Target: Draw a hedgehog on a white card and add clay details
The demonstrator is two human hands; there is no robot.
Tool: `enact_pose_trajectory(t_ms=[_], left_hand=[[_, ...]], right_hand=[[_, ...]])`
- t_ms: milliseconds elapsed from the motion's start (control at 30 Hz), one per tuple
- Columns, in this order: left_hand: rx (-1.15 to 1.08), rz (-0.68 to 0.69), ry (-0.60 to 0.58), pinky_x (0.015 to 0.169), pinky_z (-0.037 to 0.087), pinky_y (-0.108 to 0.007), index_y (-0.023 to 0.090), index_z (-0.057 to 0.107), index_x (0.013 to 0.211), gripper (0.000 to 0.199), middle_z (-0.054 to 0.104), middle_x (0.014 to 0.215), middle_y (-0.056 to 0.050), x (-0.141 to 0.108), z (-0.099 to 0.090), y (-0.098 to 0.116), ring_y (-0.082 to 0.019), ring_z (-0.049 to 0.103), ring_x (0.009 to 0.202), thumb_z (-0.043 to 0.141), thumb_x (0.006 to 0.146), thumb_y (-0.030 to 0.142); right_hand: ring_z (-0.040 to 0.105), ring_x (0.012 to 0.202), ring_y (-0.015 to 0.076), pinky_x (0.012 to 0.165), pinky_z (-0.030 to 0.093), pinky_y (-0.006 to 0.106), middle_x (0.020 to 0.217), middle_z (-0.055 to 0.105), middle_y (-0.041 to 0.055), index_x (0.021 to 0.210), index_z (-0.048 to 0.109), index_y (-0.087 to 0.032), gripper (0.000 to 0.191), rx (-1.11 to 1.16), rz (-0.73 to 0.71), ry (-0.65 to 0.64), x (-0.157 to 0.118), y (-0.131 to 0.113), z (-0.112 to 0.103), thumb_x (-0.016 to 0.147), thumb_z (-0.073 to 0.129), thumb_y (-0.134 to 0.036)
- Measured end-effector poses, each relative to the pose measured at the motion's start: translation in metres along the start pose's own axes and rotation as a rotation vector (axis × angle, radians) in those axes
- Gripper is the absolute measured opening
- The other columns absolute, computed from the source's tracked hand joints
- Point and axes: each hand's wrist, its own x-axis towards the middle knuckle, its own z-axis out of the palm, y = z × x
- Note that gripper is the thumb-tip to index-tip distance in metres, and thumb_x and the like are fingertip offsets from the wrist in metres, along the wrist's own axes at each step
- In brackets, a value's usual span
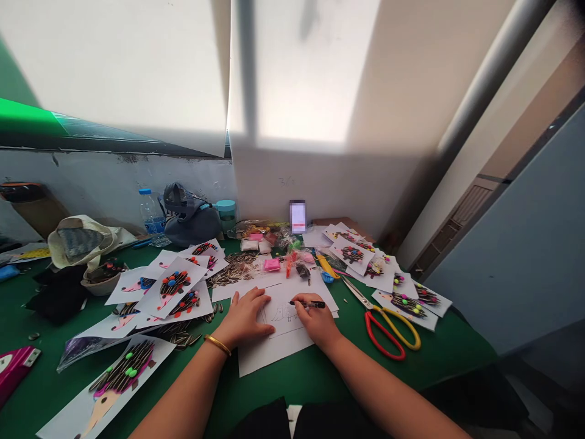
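White paper (256, 360) lies on the green table in front of me, with a line drawing (284, 313) of a small animal on it. My left hand (251, 316) rests spread on the paper's left part, fingers apart, a gold bangle (217, 345) on its wrist. Between the fingers of my right hand (317, 323) is a dark pen (315, 303), its tip at the drawing's upper edge. Part of the drawing is hidden by the right hand. Red-and-yellow-handled scissors (384, 329) lie just right of the paper, blades partly apart.
Finished-looking hedgehog cards (169, 286) of seeds and coloured dots overlap at left, more cards (406, 305) at right. Behind the paper are loose sunflower seeds (235, 268), pink clay (271, 265), a yellow cutter (326, 265) and an upright phone (297, 216). A water bottle (153, 219) stands back left.
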Motion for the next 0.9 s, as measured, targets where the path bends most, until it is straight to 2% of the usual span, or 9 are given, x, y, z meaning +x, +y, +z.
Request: enact_pose_trajectory(t_ms=[200, 500, 900], left_hand=[[0.001, 0.0, -0.001, 0.114, 0.007, -0.064, 0.027, 0.05, 0.135, 0.076, 0.037, 0.152, -0.011, -0.0005, 0.0003, -0.0007, -0.035, 0.026, 0.143, 0.072, 0.066, 0.053], [0.001, 0.008, 0.006, 0.114, 0.006, -0.064, 0.028, 0.05, 0.135, 0.077, 0.037, 0.152, -0.011, 0.0007, 0.0032, -0.0037, -0.034, 0.026, 0.143, 0.072, 0.066, 0.054], [-0.002, 0.002, 0.002, 0.114, 0.006, -0.064, 0.027, 0.05, 0.135, 0.077, 0.038, 0.152, -0.011, 0.0006, 0.0017, -0.0016, -0.034, 0.027, 0.143, 0.073, 0.066, 0.052]], right_hand=[[0.062, 0.097, 0.0219, 0.089, 0.046, 0.035, 0.097, 0.071, 0.0053, 0.097, 0.069, -0.02, 0.022, -0.018, -0.004, -0.042, 0.0011, 0.0012, 0.0014, 0.089, 0.049, -0.026], [0.063, 0.093, 0.0225, 0.086, 0.048, 0.035, 0.093, 0.071, 0.0068, 0.09, 0.07, -0.02, 0.024, -0.026, 0.024, 0.021, 0.0002, -0.0008, -0.0017, 0.089, 0.047, -0.027], [0.062, 0.091, 0.0224, 0.084, 0.047, 0.033, 0.091, 0.07, 0.0062, 0.088, 0.07, -0.02, 0.024, -0.041, 0.035, -0.018, 0.0004, -0.0006, -0.0003, 0.088, 0.047, -0.026]])
